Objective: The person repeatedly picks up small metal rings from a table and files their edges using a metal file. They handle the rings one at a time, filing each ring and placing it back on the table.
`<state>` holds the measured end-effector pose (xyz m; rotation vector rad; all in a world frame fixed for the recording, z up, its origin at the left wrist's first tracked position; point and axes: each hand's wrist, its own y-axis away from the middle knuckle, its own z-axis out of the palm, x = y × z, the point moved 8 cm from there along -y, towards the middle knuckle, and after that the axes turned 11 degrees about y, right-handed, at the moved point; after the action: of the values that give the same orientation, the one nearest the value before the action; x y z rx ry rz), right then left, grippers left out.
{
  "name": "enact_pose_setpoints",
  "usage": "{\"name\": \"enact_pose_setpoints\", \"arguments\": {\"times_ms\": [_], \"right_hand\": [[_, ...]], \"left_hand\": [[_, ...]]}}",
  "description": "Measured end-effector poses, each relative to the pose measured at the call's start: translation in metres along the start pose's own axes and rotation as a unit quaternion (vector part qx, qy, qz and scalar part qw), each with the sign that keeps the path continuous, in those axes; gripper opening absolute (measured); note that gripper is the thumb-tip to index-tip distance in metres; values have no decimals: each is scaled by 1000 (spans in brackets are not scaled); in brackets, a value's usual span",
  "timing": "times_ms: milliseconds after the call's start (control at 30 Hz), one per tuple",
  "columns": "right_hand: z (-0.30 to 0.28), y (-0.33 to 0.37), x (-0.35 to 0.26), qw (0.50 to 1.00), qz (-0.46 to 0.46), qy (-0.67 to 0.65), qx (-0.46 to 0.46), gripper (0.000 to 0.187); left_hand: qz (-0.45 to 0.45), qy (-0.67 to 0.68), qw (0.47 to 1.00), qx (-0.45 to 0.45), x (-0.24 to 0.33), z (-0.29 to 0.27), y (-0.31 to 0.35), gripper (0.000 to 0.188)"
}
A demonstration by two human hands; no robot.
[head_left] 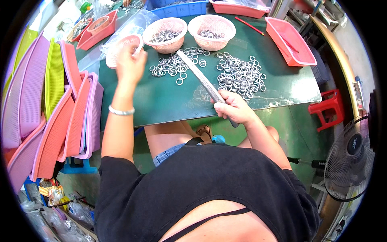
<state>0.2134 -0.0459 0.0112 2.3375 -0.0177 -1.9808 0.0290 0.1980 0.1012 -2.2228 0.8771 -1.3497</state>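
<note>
My right hand is closed round the dark handle of a tapered metal ring mandrel, its thin end pointing away and to the left. The mandrel lies over the gap between a loose spread of silvery rings on the left and a denser heap of rings on the right. At the far left, my left hand, slightly blurred, grips a small pink basket that is tilted. Two pink bowls behind the rings hold more rings.
Stacked plastic baskets crowd the table's left side. A pink tray and a red pencil lie at the right of the green table. A blue crate stands behind. A red stool and a fan are at right.
</note>
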Motion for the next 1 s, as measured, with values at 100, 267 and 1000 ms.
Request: {"name": "enact_pose_setpoints", "arguments": {"times_ms": [100, 267, 1000], "right_hand": [[-2, 1, 3, 1000, 1, -11, 6, 22], [-1, 2, -1, 1000, 3, -7, 10, 22], [0, 3, -3, 999, -7, 41, 2, 19]], "left_hand": [[-69, 27, 961, -268, 38, 63, 55, 31], [-38, -5, 949, -312, 36, 88, 85, 27], [-273, 532, 748, -287, 80, 108, 104, 19]]}}
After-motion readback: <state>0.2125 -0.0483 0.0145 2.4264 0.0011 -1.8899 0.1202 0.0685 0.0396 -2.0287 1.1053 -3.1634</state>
